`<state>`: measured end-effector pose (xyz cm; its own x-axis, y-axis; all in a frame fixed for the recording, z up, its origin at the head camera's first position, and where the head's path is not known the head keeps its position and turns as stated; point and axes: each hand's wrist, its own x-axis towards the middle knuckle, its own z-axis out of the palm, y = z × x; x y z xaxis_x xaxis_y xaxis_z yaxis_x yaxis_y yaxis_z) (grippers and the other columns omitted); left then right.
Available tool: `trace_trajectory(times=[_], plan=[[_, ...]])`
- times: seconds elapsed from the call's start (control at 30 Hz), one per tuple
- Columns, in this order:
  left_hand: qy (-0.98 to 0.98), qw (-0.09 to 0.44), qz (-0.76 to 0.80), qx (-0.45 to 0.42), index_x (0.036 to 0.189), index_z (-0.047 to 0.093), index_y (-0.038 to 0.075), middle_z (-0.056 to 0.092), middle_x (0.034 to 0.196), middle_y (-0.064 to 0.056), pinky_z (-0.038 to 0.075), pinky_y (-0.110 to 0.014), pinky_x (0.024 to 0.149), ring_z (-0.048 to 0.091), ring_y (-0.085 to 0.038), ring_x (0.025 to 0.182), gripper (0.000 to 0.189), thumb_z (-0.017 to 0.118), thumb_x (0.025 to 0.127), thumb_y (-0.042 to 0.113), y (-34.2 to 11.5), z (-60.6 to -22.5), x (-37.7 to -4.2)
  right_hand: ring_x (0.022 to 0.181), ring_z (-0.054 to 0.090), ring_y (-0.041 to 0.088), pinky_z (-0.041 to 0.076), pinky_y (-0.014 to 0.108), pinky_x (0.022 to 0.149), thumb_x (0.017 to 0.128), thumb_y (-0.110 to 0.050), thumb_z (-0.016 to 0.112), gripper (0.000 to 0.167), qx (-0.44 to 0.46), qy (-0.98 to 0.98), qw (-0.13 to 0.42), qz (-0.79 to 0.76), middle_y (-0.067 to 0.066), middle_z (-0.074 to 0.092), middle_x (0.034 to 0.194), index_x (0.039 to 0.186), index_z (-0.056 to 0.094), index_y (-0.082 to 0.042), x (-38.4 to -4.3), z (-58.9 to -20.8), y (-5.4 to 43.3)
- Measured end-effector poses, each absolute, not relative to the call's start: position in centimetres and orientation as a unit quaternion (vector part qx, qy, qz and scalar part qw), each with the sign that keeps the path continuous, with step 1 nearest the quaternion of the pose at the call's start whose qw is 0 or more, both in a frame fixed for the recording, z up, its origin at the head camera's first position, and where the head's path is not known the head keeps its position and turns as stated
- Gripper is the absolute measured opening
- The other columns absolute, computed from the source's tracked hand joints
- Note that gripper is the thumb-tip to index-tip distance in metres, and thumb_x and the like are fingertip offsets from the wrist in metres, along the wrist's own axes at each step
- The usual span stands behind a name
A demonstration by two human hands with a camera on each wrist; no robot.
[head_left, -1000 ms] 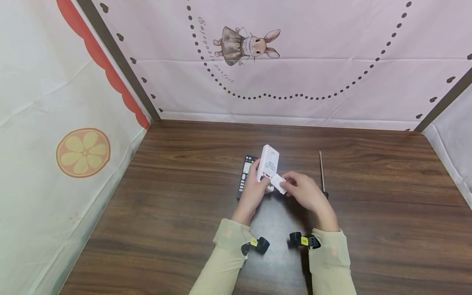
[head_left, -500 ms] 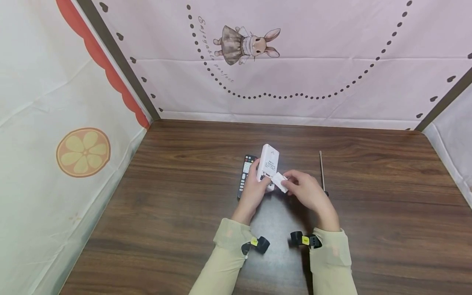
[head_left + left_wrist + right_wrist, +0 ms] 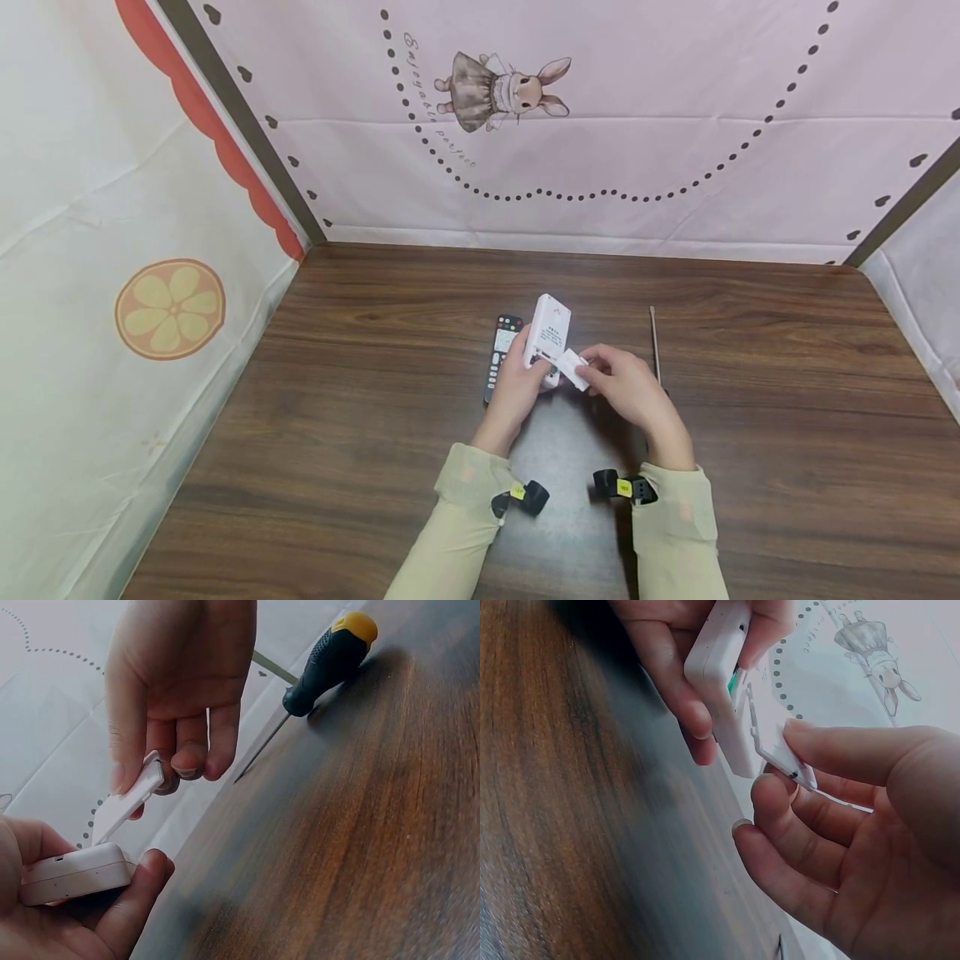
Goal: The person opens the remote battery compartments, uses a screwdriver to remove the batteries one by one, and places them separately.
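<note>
Pinching the white cover [image 3: 573,369] at the open end of the labelled white casing [image 3: 551,325], the right hand [image 3: 630,387] should work it squarely, unforced, while the left hand [image 3: 514,396] grips the casing.

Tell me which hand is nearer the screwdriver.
Right. The right hand is just left of the screwdriver; the left hand is farther left, holding the white case.

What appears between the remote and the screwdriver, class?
The head view shows the left hand gripping a white device and the right hand pinching a flat white piece there.
</note>
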<state>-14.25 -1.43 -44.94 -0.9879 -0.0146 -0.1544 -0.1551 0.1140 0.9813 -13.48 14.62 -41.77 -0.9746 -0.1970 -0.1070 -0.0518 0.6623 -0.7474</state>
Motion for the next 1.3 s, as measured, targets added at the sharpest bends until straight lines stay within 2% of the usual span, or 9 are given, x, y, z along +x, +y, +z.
trace_trajectory(times=[0.47, 0.7, 0.93, 1.3], plan=[[0.727, 0.057, 0.683, -0.043, 0.138, 0.032, 0.020, 0.050, 0.122, -0.006, 0.050, -0.029, 0.067, 0.055, -0.016, 0.094, 0.062, 0.050, 0.081, 0.002, -1.3, -44.9, -14.3, 0.067, 0.058, 0.017, 0.042, 0.029, 0.056, 0.088, -0.024, 0.057, 0.021, -0.069, 0.905, 0.096, -0.408, 0.002, 0.061, 0.078, 0.104, 0.061, -0.011, -13.5, -41.9, 14.9], [0.655, 0.052, 0.754, -0.019, 0.136, 0.032, 0.016, 0.051, 0.110, -0.015, 0.053, -0.038, 0.067, 0.059, -0.024, 0.085, 0.063, 0.046, 0.078, -0.007, -1.2, -44.9, -14.2, 0.065, 0.058, 0.015, 0.044, 0.029, 0.057, 0.088, -0.023, 0.056, 0.020, -0.079, 0.905, 0.085, -0.410, 0.003, 0.062, 0.079, 0.104, 0.061, -0.010, -13.5, -41.9, 15.2], [0.641, 0.051, 0.765, -0.024, 0.137, 0.030, 0.014, 0.048, 0.113, -0.016, 0.052, -0.042, 0.068, 0.057, -0.026, 0.087, 0.064, 0.047, 0.078, -0.008, -1.2, -44.3, -14.1, 0.065, 0.057, 0.014, 0.044, 0.029, 0.058, 0.088, -0.023, 0.056, 0.021, -0.077, 0.908, 0.088, -0.402, 0.003, 0.061, 0.080, 0.104, 0.060, -0.010, -13.5, -42.1, 15.5], [0.653, 0.052, 0.755, -0.032, 0.136, 0.031, 0.017, 0.048, 0.115, -0.013, 0.053, -0.038, 0.066, 0.057, -0.024, 0.088, 0.066, 0.046, 0.077, -0.008, -1.2, -44.9, -14.2, 0.068, 0.057, 0.017, 0.042, 0.029, 0.058, 0.088, -0.023, 0.056, 0.019, -0.068, 0.914, 0.105, -0.386, 0.002, 0.061, 0.079, 0.102, 0.060, -0.011, -13.4, -42.1, 15.6]])
